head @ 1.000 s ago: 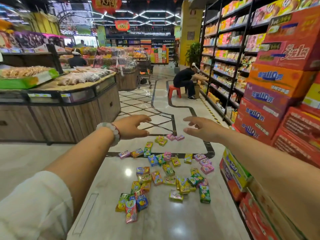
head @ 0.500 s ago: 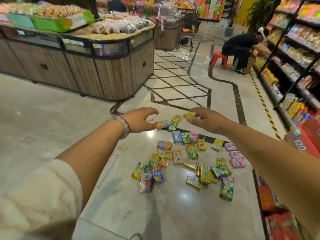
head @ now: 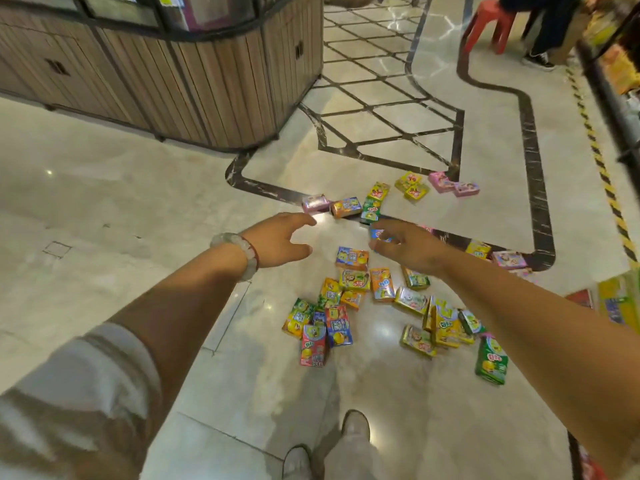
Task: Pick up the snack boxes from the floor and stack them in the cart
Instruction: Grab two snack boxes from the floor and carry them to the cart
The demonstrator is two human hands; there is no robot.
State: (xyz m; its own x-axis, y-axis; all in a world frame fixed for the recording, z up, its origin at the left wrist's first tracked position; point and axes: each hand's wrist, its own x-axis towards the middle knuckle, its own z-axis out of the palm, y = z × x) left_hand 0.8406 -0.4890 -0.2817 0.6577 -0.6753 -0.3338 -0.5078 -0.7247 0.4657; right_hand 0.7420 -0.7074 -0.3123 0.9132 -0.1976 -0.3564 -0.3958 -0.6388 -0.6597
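Snack boxes point(head: 379, 292) litter bare floor point(head: 104, 202) (left hand point(head: 277, 240) empty).

glossy pale marble floor point(head: 104, 188) with dark inlaid border lines point(head: 533, 188) and a diamond lattice. a wood-slatted display stand point(head: 214, 84) at upper left, a red plastic stool point(head: 486, 24) beyond, shelving point(head: 620, 74) on the right.

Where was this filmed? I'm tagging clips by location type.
Most likely a supermarket or snack shop: a wood-panelled display counter, stocked shelving at the right edge, and many small snack boxes scattered on the polished tile floor.
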